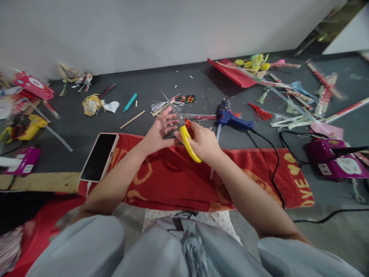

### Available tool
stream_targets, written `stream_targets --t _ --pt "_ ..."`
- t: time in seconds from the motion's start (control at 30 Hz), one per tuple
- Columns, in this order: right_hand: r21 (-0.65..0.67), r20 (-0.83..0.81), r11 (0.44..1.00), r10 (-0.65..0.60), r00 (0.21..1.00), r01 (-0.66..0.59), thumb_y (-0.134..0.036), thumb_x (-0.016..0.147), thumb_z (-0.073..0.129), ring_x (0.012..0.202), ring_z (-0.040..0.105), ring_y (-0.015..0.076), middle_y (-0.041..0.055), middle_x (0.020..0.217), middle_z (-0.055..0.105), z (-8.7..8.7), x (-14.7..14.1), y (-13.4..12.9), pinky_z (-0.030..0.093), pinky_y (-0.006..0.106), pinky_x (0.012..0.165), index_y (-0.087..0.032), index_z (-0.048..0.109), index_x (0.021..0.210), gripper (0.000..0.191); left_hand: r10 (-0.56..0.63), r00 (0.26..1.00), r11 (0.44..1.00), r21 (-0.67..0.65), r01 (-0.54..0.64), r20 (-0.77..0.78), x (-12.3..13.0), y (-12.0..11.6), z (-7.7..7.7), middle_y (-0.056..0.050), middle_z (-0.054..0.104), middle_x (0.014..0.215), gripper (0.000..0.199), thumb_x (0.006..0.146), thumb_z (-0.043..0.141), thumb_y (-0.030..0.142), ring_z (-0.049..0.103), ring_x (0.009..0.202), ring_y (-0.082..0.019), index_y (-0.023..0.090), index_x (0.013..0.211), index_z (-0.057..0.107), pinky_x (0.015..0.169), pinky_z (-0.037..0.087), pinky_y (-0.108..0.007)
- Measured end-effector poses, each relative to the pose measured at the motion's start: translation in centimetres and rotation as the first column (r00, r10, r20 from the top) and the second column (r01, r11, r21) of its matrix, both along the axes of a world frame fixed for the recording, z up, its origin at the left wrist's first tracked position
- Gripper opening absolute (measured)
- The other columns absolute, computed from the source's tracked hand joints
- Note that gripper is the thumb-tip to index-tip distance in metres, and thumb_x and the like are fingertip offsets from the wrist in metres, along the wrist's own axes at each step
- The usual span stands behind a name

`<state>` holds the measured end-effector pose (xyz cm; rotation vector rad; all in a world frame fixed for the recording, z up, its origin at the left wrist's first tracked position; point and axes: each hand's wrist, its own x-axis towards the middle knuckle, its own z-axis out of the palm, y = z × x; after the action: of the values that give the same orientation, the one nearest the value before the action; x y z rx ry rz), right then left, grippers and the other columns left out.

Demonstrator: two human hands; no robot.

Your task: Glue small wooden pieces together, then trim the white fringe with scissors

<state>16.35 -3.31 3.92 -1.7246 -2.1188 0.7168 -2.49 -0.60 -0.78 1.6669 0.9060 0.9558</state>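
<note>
My right hand (205, 142) is closed around the yellow handles of a pair of scissors (190, 145). Their metal blades point up and away to the left. A small orange piece (188, 124) shows beside the handle; I cannot tell whether it belongs to the scissors. Just left of the blades is my left hand (160, 132), palm turned inward, its fingers apart and nothing visible in them. Beyond both hands lie silvery strips (161, 106) and a dark patterned piece with orange flowers (186, 99). A blue glue gun (236, 121) rests right of my right hand.
A red towel (173, 177) covers the table's near edge, with a phone (99, 157) at its left end. Farther off lie a teal marker (130, 102) and a thin wooden stick (132, 119). Red paper (230, 73), a red tassel (261, 112) and a purple power strip (334, 157) are on the right.
</note>
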Motion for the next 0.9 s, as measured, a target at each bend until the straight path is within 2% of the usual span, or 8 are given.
stream_targets --t 0.07,0.17,0.23,0.3,0.4,0.5,0.67,0.9 --pt "0.012 0.027 1.0 -0.024 0.999 0.023 -0.068 0.087 0.041 0.077 0.066 0.0263 0.0119 0.085 0.069 0.1 0.2 0.1 0.031 0.03 0.06 -0.018 0.055 0.092 0.052 0.054 0.998 0.998 0.037 -0.055 0.03 -0.6 0.7 0.0 -0.008 0.049 0.14 0.095 0.063 0.08 0.053 0.055 0.124 -0.024 0.035 0.143 0.032 0.101 0.051 -0.039" --pt "0.028 0.074 0.999 -0.035 0.997 0.033 -0.069 0.088 0.038 0.079 0.068 0.0298 0.0145 0.089 0.071 -0.1 0.4 0.2 0.033 0.031 0.061 -0.015 0.057 0.098 0.059 0.196 0.981 0.973 0.125 -0.196 0.016 -0.8 0.9 0.7 -0.008 0.058 0.128 0.07 0.073 0.072 0.054 0.06 0.115 -0.02 0.03 0.132 0.044 0.092 0.054 -0.034" --pt "0.024 0.103 0.999 -0.024 0.994 0.021 -0.07 0.088 0.037 0.081 0.068 0.0318 0.0164 0.092 0.071 -0.2 0.4 0.1 0.035 0.032 0.063 -0.013 0.057 0.102 0.063 0.312 0.949 0.933 0.2 -0.298 -0.04 -0.6 0.6 1.5 -0.008 0.064 0.116 0.052 0.081 0.065 0.052 0.063 0.105 -0.018 0.024 0.122 0.052 0.089 0.053 -0.032" --pt "0.019 0.119 1.0 -0.001 0.993 -0.001 -0.071 0.088 0.037 0.085 0.069 0.0329 0.0182 0.096 0.072 -0.4 0.3 0.0 0.038 0.034 0.065 -0.011 0.057 0.105 0.065 0.408 0.899 0.891 0.284 -0.354 -0.16 -0.4 0.2 2.3 -0.007 0.068 0.1 0.036 0.088 0.055 0.05 0.065 0.091 -0.016 0.02 0.107 0.059 0.083 0.052 -0.03" --pt "0.026 0.126 0.999 0.03 0.992 -0.033 -0.071 0.087 0.037 0.087 0.069 0.034 0.0195 0.1 0.071 -0.4 0.2 -0.1 0.041 0.035 0.067 -0.01 0.057 0.107 0.067 0.479 0.812 0.836 0.456 -0.306 -0.334 -0.4 -0.3 3.1 -0.003 0.066 0.074 0.033 0.096 0.043 0.043 0.061 0.07 -0.014 0.019 0.082 0.061 0.071 0.046 -0.028" --pt "0.043 0.115 0.998 0.037 0.993 -0.042 -0.072 0.087 0.037 0.088 0.069 0.0345 0.0187 0.1 0.071 -0.4 0.3 -0.2 0.043 0.036 0.069 -0.011 0.055 0.109 0.067 0.486 0.785 0.816 0.52 -0.25 -0.384 -0.4 -0.4 3.0 0.0 0.057 0.059 0.04 0.098 0.036 0.044 0.055 0.056 -0.012 0.019 0.074 0.057 0.059 0.04 -0.026" --pt "0.028 0.084 0.998 0.058 0.995 -0.06 -0.073 0.084 0.041 0.09 0.068 0.0338 0.0196 0.101 0.071 -0.2 0.4 -0.4 0.044 0.036 0.072 -0.01 0.052 0.111 0.069 0.494 0.768 0.784 0.591 -0.19 -0.408 -0.3 -0.5 2.7 -0.002 0.057 0.06 0.046 0.097 0.033 0.049 0.051 0.055 -0.013 0.019 0.072 0.058 0.056 0.037 -0.026" --pt "0.005 0.063 0.997 0.076 0.995 -0.076 -0.071 0.085 0.041 0.095 0.067 0.0355 0.0215 0.103 0.069 -0.5 0.2 -0.3 0.044 0.037 0.077 -0.009 0.051 0.109 0.067 0.475 0.749 0.784 0.608 -0.122 -0.462 -0.3 -0.5 2.9 -0.003 0.061 0.064 0.039 0.096 0.035 0.041 0.051 0.056 -0.014 0.019 0.073 0.058 0.057 0.035 -0.027"
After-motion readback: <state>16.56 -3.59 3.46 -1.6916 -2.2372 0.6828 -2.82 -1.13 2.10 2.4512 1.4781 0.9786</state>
